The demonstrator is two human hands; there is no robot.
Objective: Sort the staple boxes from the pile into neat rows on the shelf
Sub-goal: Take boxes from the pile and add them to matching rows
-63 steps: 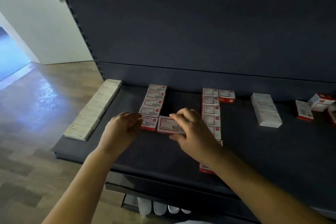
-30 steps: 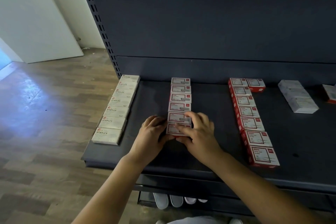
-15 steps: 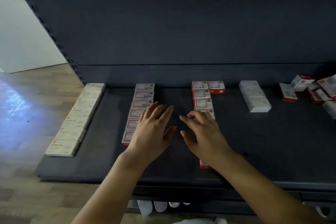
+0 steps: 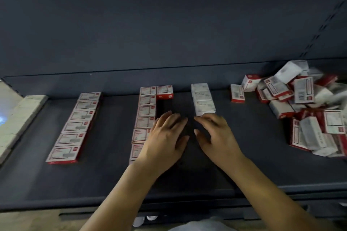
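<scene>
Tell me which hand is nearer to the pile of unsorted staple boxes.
The right hand. It is open above the shelf, with bare shelf between it and the pile on its right. The left hand is farther left, beside the right.

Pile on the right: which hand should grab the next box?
Right. Both hands hover empty mid-shelf, but the right hand is on the side of the pile; the left hand would have to cross over it.

Left hand [image 4: 165, 137], right hand [image 4: 216, 137] side by side, fingers relaxed.
</scene>
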